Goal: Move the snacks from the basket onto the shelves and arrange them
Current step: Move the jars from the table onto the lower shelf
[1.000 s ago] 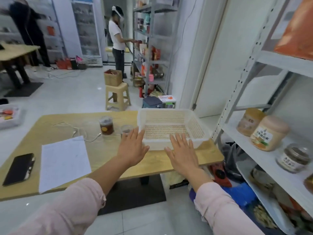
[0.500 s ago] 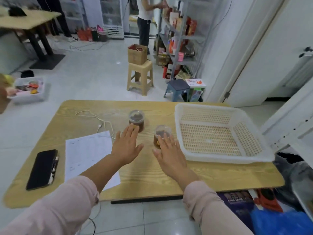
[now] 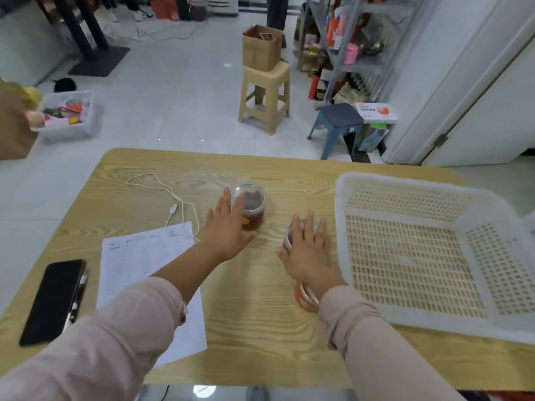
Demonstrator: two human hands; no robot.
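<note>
Head view: both hands have closed in on the two snack jars beside the bare basket (image 3: 341,241).
Left hand (image 3: 224,228), fingers straight, lies against the far jar (image 3: 251,206) and holds nothing. Right hand (image 3: 310,251) now lies spread over the near jar (image 3: 289,238), not visibly clasping it. Lifting probably comes next.

Loose pale pink left sleeve (image 3: 115,337) and right sleeve (image 3: 376,351), reddish bangle (image 3: 304,296) at the right cuff.

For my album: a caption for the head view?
Left hand beside one jar, right hand over another jar, near a white basket.
</note>
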